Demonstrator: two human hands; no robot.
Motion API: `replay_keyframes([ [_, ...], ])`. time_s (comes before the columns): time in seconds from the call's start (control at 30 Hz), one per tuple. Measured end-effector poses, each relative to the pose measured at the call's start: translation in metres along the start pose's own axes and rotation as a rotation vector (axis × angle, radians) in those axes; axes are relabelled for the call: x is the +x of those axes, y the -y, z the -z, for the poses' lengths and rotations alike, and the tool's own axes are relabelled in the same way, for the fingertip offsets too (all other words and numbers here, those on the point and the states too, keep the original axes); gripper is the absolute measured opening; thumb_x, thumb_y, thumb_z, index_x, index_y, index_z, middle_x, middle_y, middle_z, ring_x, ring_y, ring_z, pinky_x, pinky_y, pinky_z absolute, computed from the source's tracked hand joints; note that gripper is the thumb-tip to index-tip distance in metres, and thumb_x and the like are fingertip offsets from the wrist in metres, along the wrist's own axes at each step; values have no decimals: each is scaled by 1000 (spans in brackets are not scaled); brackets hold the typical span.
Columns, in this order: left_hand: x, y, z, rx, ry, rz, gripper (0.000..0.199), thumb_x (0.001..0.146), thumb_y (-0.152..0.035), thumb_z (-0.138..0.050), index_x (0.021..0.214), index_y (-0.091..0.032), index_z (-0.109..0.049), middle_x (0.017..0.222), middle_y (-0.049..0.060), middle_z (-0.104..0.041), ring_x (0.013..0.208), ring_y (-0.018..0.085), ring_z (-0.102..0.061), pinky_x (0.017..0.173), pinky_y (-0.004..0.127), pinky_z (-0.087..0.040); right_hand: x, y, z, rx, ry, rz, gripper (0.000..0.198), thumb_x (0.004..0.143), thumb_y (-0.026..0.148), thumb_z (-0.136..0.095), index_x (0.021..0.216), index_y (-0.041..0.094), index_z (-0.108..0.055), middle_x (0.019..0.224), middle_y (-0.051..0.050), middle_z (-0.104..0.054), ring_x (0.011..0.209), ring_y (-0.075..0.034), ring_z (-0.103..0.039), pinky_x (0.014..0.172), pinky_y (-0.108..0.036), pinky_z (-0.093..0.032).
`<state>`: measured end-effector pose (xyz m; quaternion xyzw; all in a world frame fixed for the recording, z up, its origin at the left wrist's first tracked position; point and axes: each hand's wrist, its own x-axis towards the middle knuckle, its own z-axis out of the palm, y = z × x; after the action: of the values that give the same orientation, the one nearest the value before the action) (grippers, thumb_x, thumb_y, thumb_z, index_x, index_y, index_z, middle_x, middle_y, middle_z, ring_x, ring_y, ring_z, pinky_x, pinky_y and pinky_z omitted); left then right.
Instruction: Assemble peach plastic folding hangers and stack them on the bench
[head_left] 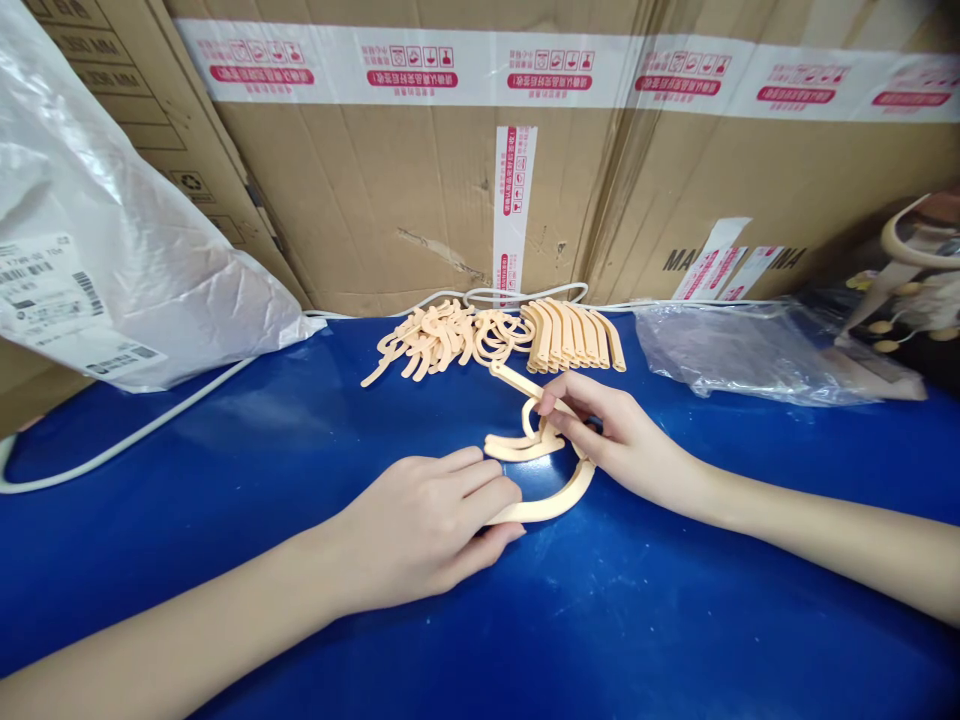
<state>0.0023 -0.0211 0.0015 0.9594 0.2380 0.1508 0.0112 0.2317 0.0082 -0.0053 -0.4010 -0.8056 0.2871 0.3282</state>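
Observation:
My left hand [427, 520] is closed on one end of a curved beige piece [559, 503], the thumb below it and the fingers above. That piece bends up towards my right hand [611, 425], whose thumb and fingers pinch a beige arm piece [514, 378] with a hole at its far tip. Whether the two pieces are joined is hidden behind the right fingers. Between the hands lie small curved beige pieces [521, 450] and part of a beige ring [528, 420], partly covered by the right hand.
On the blue table [637, 620], at the back, lie a pile of wavy pieces [442, 335], several rings [501, 335] and a row of curved arms [574, 335]. A clear plastic bag [712, 345] is at right, a white bag [150, 230] at left. Cardboard boxes [390, 190] stand behind a white cable [150, 435].

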Motion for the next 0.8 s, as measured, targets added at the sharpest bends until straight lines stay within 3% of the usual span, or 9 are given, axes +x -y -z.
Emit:
replay_keyframes([
  [0.13, 3, 0, 4, -46, -29, -18, 18, 92, -26, -46, 90, -17, -61, 98, 7, -62, 96, 20, -55, 77, 32, -50, 1, 2, 1, 77, 80, 42, 12, 91, 16, -41, 95, 19, -52, 90, -2, -58, 77, -13, -56, 69, -28, -48],
  [0.3, 3, 2, 4, -117, 20, -22, 25, 92, -28, -49, 114, -21, -57, 128, 8, -54, 126, 23, -43, 101, 40, -42, 3, 0, 0, 154, 66, 51, 12, 92, 19, -40, 95, 19, -52, 91, -3, -58, 82, -14, -58, 75, -30, -49],
  [0.57, 2, 4, 1, -116, 104, 4, 43, 94, -33, -46, 135, -23, -42, 140, 3, -46, 130, 20, -41, 107, 41, -36, 1, -3, 1, 55, -29, 55, 15, 90, 14, -39, 95, 21, -53, 92, -3, -58, 85, -14, -57, 75, -30, -48],
  [0.8, 1, 2, 0, 144, 3, 120, 44, 96, -42, -37, 125, -14, -54, 132, 10, -54, 117, 23, -54, 97, 41, -45, 8, -13, 8, -125, -150, 85, 17, 88, 11, -40, 93, 20, -53, 93, -4, -59, 86, -16, -57, 77, -32, -46],
])
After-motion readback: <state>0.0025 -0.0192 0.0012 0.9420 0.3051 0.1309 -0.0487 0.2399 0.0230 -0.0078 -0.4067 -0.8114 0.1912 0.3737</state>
